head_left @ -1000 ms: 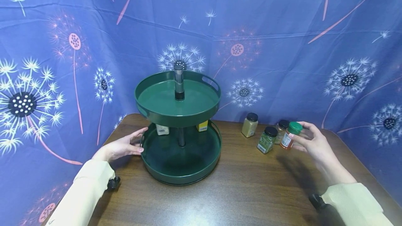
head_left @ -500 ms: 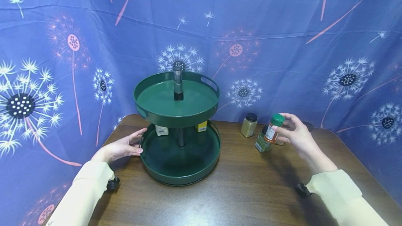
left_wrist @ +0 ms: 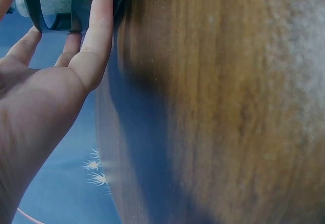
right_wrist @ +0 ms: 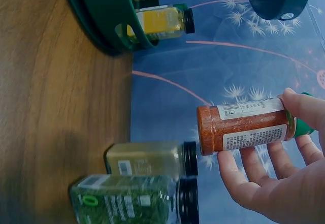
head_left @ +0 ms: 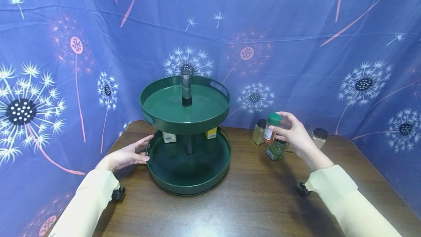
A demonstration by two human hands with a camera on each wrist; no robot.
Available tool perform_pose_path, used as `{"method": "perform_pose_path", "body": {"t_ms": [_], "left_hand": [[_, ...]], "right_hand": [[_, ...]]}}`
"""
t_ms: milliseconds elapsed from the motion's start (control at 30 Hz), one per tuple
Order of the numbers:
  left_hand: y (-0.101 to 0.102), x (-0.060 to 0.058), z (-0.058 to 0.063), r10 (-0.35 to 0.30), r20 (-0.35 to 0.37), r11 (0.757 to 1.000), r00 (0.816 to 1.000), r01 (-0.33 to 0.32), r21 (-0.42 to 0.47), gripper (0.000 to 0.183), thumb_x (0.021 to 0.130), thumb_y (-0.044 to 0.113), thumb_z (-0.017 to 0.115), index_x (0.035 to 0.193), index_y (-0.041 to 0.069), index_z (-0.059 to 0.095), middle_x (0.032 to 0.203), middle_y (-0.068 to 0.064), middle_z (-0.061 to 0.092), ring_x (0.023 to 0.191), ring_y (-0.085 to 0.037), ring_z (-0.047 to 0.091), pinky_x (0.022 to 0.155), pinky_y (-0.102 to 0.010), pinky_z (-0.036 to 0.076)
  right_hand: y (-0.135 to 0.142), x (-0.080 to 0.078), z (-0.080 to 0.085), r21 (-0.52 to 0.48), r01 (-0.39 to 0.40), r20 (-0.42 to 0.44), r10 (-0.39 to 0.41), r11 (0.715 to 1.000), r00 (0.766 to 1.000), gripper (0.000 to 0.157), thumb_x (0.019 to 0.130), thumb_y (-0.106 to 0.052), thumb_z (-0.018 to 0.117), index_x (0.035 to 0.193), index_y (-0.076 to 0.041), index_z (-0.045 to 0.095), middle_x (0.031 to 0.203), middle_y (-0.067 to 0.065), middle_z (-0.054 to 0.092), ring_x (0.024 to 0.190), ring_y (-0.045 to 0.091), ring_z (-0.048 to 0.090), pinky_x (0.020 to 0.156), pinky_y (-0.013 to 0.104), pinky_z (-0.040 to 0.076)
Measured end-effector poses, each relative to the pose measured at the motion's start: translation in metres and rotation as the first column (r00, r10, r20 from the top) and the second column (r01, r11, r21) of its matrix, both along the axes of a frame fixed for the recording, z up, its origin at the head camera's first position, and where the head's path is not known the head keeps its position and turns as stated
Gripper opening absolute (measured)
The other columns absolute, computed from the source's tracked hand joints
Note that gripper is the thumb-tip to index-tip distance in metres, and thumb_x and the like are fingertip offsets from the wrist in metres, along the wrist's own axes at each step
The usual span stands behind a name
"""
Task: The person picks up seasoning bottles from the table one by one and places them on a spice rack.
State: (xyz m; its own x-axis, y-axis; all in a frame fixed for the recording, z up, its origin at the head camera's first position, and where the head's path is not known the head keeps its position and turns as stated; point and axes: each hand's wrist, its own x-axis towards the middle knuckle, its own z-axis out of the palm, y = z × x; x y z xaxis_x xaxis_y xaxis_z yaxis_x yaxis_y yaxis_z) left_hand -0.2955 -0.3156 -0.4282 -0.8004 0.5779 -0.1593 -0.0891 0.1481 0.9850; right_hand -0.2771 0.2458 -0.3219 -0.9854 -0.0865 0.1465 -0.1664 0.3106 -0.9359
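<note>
Spice handling at a wood-grained bench [head_left: 243, 204], set before a creased blue cloth [head_left: 296, 57] printed with dandelions. The right hand [head_left: 296, 134] pinches a cylindrical spice bottle [right_wrist: 249, 125] between thumb and fingertips; the bottle has transparent walls, orange-red granular contents and a green cap. It is held nearly upright above the bench, between two and three o'clock from the glossy, round lower tray [head_left: 194, 187]. The left hand [head_left: 129, 153], fingers spread, touches this tray's smooth wall at nine o'clock. The matching upper tray [head_left: 161, 101] encircles a cylindrical post [head_left: 186, 89]. Near the held bottle, black-lidded jars occupy three positions: a tan-filled jar [head_left: 258, 135] at nine o'clock, a squarish green-flaked jar [head_left: 275, 152] at five, and a pale-filled jar [head_left: 318, 140] at three.
</note>
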Motion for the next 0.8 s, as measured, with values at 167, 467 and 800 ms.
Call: {"method": "perform_pose_path", "body": {"t_ms": [167, 467, 800], "left_hand": [[0.001, 0.001, 0.002, 0.002, -0.012, 1.000, 1.000, -0.002, -0.012, 0.091, 0.090, 0.000, 0.059, 0.152, 0.018, -0.005, 0.152, -0.026, -0.016, 0.133, -0.044, 0.022, 0.088, -0.032, 0.050], [0.000, 0.001, 0.001, -0.002, -0.025, 1.000, 1.000, 0.002, -0.015, 0.090, 0.090, -0.001, 0.058, 0.152, 0.017, -0.005, 0.150, -0.028, -0.017, 0.129, -0.038, 0.028, 0.087, -0.031, 0.050], [-0.002, 0.000, -0.002, -0.056, -0.054, 0.998, 0.997, 0.058, 0.024, 0.089, 0.091, 0.001, 0.058, 0.152, 0.018, -0.005, 0.147, -0.033, -0.020, 0.118, -0.019, 0.044, 0.087, -0.031, 0.050]], "right_hand": [[-0.014, -0.009, 0.002, -0.017, -0.024, 0.000, 0.024, 1.000, 1.000, 0.059, 0.088, -0.021, 0.068, 0.136, -0.012, 0.035, 0.131, 0.016, 0.044, 0.096, 0.006, 0.061, 0.086, 0.039, 0.052], [-0.039, -0.022, 0.001, -0.061, -0.051, -0.011, 0.050, 0.997, 0.999, 0.061, 0.086, -0.014, 0.069, 0.137, -0.009, 0.036, 0.132, 0.016, 0.047, 0.111, 0.022, 0.057, 0.085, 0.039, 0.052], [-0.061, -0.030, -0.002, -0.034, -0.108, -0.005, 0.108, 0.994, 0.994, 0.061, 0.086, -0.013, 0.069, 0.138, -0.008, 0.037, 0.134, 0.020, 0.048, 0.118, 0.036, 0.052, 0.091, 0.049, 0.048]]}}
